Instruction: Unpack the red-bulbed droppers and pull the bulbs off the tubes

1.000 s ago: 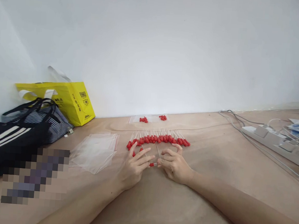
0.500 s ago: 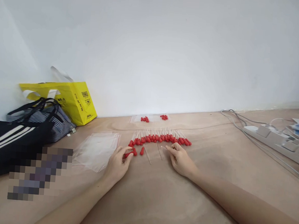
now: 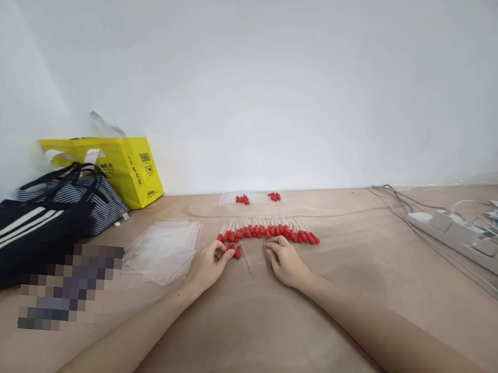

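A curved row of glass droppers with red rubber bulbs (image 3: pixel 266 231) lies on the table, bulbs toward me. In front of it, my left hand (image 3: pixel 208 264) is curled, thumb and fingers closing on a red rubber bulb (image 3: pixel 230 247). A second loose bulb (image 3: pixel 238 252) lies just beside my thumb. One thin glass tube (image 3: pixel 247 259) rests slantwise on the table between my hands. My right hand (image 3: pixel 284 261) is pinched at the front of the row, with another slim tube (image 3: pixel 264 241) at its fingertips, mostly covered.
Clear plastic bags (image 3: pixel 164 249) are piled left of my left hand. Behind the row lie more red bulbs (image 3: pixel 243 199) on clear plastic. A yellow bag (image 3: pixel 140 172) and a black bag (image 3: pixel 24 243) stand at left. A power strip (image 3: pixel 460 237) with cables lies at right.
My right hand has moved left and down onto the tube that lay uncovered before. My left hand has shifted slightly right, toward the loose bulbs.
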### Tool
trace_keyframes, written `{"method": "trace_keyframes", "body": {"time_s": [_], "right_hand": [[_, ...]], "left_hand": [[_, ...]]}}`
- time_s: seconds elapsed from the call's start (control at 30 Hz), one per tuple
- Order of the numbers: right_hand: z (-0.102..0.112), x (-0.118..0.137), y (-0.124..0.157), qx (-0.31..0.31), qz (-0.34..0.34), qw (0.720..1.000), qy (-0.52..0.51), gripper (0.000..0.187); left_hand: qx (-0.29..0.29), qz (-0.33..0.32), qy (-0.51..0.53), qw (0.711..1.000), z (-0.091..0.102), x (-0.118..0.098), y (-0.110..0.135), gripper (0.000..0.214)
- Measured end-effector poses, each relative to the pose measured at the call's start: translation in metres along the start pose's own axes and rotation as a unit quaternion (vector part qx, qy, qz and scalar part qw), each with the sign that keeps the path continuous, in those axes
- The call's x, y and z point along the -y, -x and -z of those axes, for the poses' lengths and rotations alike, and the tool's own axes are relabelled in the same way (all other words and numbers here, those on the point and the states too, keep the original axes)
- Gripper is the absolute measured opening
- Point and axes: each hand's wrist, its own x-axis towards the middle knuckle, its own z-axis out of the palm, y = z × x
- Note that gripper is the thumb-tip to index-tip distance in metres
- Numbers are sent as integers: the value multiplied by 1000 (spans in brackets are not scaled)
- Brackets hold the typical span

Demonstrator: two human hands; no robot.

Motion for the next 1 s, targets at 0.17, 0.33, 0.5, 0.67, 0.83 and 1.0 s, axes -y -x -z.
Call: {"method": "trace_keyframes", "body": {"time_s": [0.17, 0.33, 0.5, 0.67, 0.83, 1.0], "right_hand": [[7, 4, 3, 12, 8, 999, -33, 20], [15, 6, 13, 5, -25, 998, -50, 19], [26, 7, 28, 12, -33, 997, -63, 15], [31, 6, 34, 21, -14, 998, -61, 16], [31, 5, 34, 26, 0, 998, -49, 16], [31, 6, 33, 29, -3, 999, -45, 15]], "left_hand": [[25, -32, 78, 996, -5, 6, 0, 18], [-76, -62, -30, 995, 3, 11, -6, 16], [-75, -74, -153, 983, 13, 16, -27, 19], [-50, -82, -217, 971, 11, 18, -40, 15], [-58, -114, -220, 967, 6, 16, -39, 12], [-71, -117, -203, 969, -2, 18, -41, 13]]}}
